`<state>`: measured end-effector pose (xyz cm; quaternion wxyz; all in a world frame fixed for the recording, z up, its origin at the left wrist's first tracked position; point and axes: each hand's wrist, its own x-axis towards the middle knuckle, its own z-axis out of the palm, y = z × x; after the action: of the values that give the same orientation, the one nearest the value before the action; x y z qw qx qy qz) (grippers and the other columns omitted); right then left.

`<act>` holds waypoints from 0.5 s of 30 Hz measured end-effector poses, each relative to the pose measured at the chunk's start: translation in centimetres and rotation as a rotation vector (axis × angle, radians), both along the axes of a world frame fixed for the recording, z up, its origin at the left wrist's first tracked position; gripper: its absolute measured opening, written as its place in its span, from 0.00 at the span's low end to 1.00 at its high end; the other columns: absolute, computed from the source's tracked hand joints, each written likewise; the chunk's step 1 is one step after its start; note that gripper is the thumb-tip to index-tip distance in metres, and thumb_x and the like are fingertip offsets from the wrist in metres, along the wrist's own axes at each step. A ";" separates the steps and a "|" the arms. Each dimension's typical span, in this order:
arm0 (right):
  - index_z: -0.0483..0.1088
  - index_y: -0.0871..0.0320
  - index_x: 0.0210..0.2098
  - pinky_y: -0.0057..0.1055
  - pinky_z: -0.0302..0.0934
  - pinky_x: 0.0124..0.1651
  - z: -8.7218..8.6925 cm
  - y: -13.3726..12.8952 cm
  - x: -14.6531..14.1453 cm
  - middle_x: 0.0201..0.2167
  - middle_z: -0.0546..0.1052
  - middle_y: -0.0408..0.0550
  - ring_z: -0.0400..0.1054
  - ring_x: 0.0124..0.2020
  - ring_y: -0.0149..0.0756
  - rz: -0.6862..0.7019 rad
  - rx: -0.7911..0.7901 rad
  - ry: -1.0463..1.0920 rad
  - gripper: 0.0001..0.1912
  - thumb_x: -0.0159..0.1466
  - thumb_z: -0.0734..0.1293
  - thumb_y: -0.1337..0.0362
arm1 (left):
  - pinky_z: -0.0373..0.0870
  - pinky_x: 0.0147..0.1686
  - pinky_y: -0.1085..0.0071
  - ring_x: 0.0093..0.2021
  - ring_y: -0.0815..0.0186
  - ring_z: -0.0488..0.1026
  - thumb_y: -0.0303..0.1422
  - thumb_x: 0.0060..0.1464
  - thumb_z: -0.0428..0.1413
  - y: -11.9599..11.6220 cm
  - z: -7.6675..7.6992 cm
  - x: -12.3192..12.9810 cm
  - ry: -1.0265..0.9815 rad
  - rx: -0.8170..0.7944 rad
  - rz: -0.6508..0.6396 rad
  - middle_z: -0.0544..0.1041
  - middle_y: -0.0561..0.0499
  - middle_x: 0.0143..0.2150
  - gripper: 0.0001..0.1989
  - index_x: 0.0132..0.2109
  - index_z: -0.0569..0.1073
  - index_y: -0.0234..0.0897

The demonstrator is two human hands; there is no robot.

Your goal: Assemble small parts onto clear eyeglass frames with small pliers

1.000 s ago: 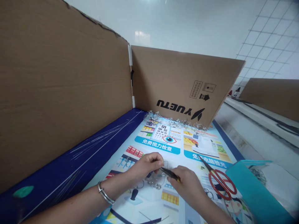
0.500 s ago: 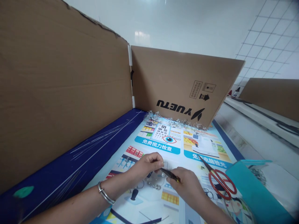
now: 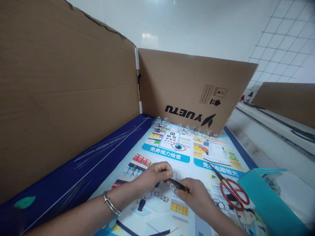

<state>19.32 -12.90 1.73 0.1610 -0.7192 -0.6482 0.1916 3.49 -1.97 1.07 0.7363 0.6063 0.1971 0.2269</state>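
My left hand (image 3: 157,175) pinches a thin wire (image 3: 175,175), which curves out past my fingertips in a small loop. My right hand (image 3: 194,196) is shut on small black-jawed pliers (image 3: 178,184), and their tips reach in beside my left fingers. Just below both hands, a cluster of clear beads (image 3: 161,196) lies on a printed paper poster (image 3: 167,157). Red-handled scissors (image 3: 232,193) rest on the poster to the right of my right hand.
Cardboard panels (image 3: 73,82) stand along the left and back. Thin wires lie on a dark blue mat (image 3: 73,170) at the left. A clear beaded strand (image 3: 184,129) runs along the poster's far edge. A teal folder (image 3: 268,200) sits at the lower right.
My right hand and the pliers have shifted slightly left and closer to my left fingers. The clear beads sit a little lower on the poster.
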 end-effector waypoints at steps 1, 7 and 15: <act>0.64 0.58 0.22 0.22 0.44 0.25 -0.1 0.0 0.0 0.21 0.65 0.38 0.58 0.24 0.26 0.000 0.000 0.012 0.13 0.57 0.60 0.56 | 0.59 0.28 0.76 0.25 0.72 0.64 0.36 0.47 0.56 0.0 0.0 0.0 0.003 0.000 -0.003 0.67 0.55 0.22 0.09 0.29 0.67 0.34; 0.62 0.58 0.21 0.22 0.44 0.25 -0.2 0.0 -0.1 0.19 0.63 0.38 0.57 0.23 0.26 0.002 -0.007 0.059 0.14 0.57 0.60 0.56 | 0.59 0.29 0.75 0.25 0.71 0.64 0.35 0.48 0.55 0.0 0.0 -0.1 0.016 0.012 -0.011 0.68 0.54 0.22 0.08 0.29 0.67 0.34; 0.57 0.59 0.19 0.22 0.43 0.24 0.0 0.2 0.4 0.18 0.60 0.37 0.54 0.22 0.24 -0.007 0.025 0.127 0.15 0.57 0.60 0.57 | 0.57 0.28 0.75 0.25 0.71 0.62 0.36 0.48 0.56 -0.1 0.3 0.0 -0.046 -0.018 0.026 0.67 0.53 0.22 0.10 0.29 0.68 0.33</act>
<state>19.74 -12.75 1.73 0.2117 -0.7057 -0.6366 0.2281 3.53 -2.04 1.34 0.7430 0.5917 0.1898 0.2486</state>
